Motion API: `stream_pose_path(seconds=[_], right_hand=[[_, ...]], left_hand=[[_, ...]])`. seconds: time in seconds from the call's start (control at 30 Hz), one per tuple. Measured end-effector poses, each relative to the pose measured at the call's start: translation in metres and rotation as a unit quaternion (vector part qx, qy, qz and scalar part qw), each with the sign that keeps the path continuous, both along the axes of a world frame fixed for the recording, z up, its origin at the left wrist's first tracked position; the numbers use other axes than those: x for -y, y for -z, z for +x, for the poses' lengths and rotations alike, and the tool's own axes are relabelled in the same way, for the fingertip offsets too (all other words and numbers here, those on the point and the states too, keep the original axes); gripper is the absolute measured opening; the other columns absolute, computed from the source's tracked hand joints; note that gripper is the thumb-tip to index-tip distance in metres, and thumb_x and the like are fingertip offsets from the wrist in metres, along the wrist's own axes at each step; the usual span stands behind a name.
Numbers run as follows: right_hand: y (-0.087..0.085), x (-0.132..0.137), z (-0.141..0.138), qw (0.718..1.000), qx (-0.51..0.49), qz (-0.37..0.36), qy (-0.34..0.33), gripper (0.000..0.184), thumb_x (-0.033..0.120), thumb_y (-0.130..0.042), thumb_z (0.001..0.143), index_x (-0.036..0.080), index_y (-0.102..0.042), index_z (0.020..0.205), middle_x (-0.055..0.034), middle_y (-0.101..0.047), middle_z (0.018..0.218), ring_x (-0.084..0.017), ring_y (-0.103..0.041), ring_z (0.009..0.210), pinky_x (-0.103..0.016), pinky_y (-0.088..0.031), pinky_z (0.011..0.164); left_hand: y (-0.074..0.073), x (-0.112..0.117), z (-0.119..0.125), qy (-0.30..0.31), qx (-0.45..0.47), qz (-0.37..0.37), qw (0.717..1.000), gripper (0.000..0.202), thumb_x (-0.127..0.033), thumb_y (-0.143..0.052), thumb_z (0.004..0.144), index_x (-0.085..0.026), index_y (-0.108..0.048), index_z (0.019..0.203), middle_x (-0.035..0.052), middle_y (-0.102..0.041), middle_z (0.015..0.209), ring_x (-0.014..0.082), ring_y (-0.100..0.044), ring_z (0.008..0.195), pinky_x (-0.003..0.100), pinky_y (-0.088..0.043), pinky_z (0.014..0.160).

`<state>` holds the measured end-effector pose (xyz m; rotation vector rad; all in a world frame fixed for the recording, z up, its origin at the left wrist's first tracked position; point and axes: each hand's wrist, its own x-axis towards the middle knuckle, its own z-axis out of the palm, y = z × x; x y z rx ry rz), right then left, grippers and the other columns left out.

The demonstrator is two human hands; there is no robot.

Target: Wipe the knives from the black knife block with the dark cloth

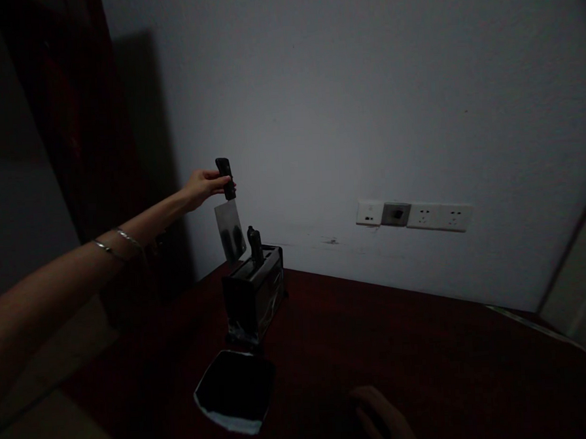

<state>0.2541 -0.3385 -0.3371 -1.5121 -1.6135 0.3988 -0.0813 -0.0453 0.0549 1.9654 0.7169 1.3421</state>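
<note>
My left hand (203, 187) reaches far forward and grips the black handle of a cleaver (230, 230). Its wide steel blade hangs straight down just above a dark knife block (254, 293). One more black knife handle (256, 246) sticks up out of the block. The block stands on a dark red table (402, 345). My right hand (385, 419) lies low on the table near the bottom edge of the view, dim and partly cut off; its fingers do not show clearly.
A dark square container (236, 389) with a pale rim sits on the table in front of the block. A row of white wall sockets (413, 214) runs along the grey wall. A dark red door or cabinet (86, 125) stands at the left.
</note>
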Motion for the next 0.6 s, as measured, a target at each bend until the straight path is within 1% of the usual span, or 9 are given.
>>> stream_pose_path(seconds=[0.1, 0.17, 0.23, 0.3, 0.37, 0.47, 0.53, 0.6], right_hand=[[-0.002, -0.001, 0.001, 1.0, -0.003, -0.011, -0.028, 0.028, 0.039, -0.049, 0.08, 0.028, -0.065, 0.1, -0.0059, -0.065, 0.107, -0.023, -0.059, 0.101, -0.031, -0.048, 0.088], [-0.006, -0.002, 0.003, 0.999, -0.007, -0.029, -0.033, 0.03, 0.042, -0.048, 0.08, 0.028, -0.065, 0.1, -0.0062, -0.065, 0.108, -0.023, -0.059, 0.102, -0.032, -0.048, 0.088], [-0.014, -0.002, 0.003, 0.998, -0.016, -0.048, -0.031, 0.034, 0.046, -0.047, 0.079, 0.027, -0.065, 0.1, -0.0062, -0.064, 0.109, -0.023, -0.058, 0.104, -0.031, -0.047, 0.089], [-0.026, -0.002, 0.002, 0.997, -0.038, -0.064, -0.035, 0.038, 0.051, -0.046, 0.078, 0.026, -0.066, 0.097, -0.0061, -0.065, 0.106, -0.023, -0.058, 0.103, -0.03, -0.047, 0.088], [-0.044, 0.0, 0.003, 0.993, -0.084, -0.077, -0.038, 0.043, 0.057, -0.045, 0.076, 0.025, -0.066, 0.095, -0.0069, -0.067, 0.099, -0.022, -0.061, 0.096, -0.029, -0.049, 0.082], [-0.083, 0.002, 0.009, 0.98, -0.178, -0.086, -0.039, 0.051, 0.061, -0.046, 0.073, 0.019, -0.064, 0.094, -0.0077, -0.068, 0.081, -0.02, -0.064, 0.072, -0.03, -0.052, 0.064], [-0.113, 0.006, 0.016, 0.97, -0.219, -0.087, -0.054, 0.051, 0.06, -0.049, 0.073, 0.016, -0.063, 0.094, -0.0061, -0.065, 0.073, -0.016, -0.06, 0.056, -0.028, -0.048, 0.051], [-0.145, 0.011, 0.024, 0.96, -0.255, -0.102, -0.059, 0.049, 0.057, -0.054, 0.07, 0.015, -0.062, 0.094, -0.0046, -0.063, 0.066, -0.015, -0.058, 0.049, -0.026, -0.044, 0.044]], left_hand=[[-0.02, 0.009, -0.001, 0.0, 0.0, 0.025, 1.0, 0.025, -0.015, -0.056, 0.083, 0.003, -0.051, 0.099, 0.0049, -0.067, 0.08, 0.0123, -0.059, 0.08, 0.042, -0.041, 0.091], [-0.033, 0.018, -0.002, 0.001, -0.002, 0.043, 0.999, 0.027, -0.015, -0.055, 0.083, 0.005, -0.05, 0.101, 0.006, -0.066, 0.081, 0.0126, -0.059, 0.079, 0.044, -0.041, 0.09], [-0.045, 0.029, -0.002, 0.0, -0.002, 0.061, 0.998, 0.029, -0.015, -0.055, 0.083, 0.007, -0.05, 0.103, 0.0082, -0.065, 0.084, 0.0133, -0.059, 0.079, 0.045, -0.041, 0.09], [-0.057, 0.045, -0.001, -0.001, -0.009, 0.08, 0.997, 0.035, -0.017, -0.056, 0.083, 0.009, -0.048, 0.105, 0.0116, -0.064, 0.089, 0.0144, -0.059, 0.08, 0.046, -0.04, 0.09], [-0.067, 0.064, 0.004, 0.002, -0.026, 0.097, 0.995, 0.041, -0.019, -0.056, 0.083, 0.012, -0.045, 0.108, 0.0144, -0.063, 0.093, 0.0163, -0.058, 0.084, 0.047, -0.039, 0.09], [-0.077, 0.099, 0.016, 0.018, -0.06, 0.114, 0.992, 0.046, -0.019, -0.055, 0.084, 0.015, -0.042, 0.112, 0.0155, -0.061, 0.095, 0.0208, -0.057, 0.091, 0.048, -0.036, 0.089], [-0.077, 0.123, 0.029, 0.038, -0.075, 0.12, 0.989, 0.047, -0.019, -0.055, 0.083, 0.016, -0.042, 0.112, 0.0158, -0.061, 0.096, 0.0234, -0.057, 0.093, 0.049, -0.035, 0.089], [-0.071, 0.146, 0.045, 0.062, -0.071, 0.123, 0.988, 0.045, -0.019, -0.057, 0.082, 0.015, -0.045, 0.11, 0.0154, -0.062, 0.093, 0.0241, -0.059, 0.091, 0.05, -0.035, 0.088]])
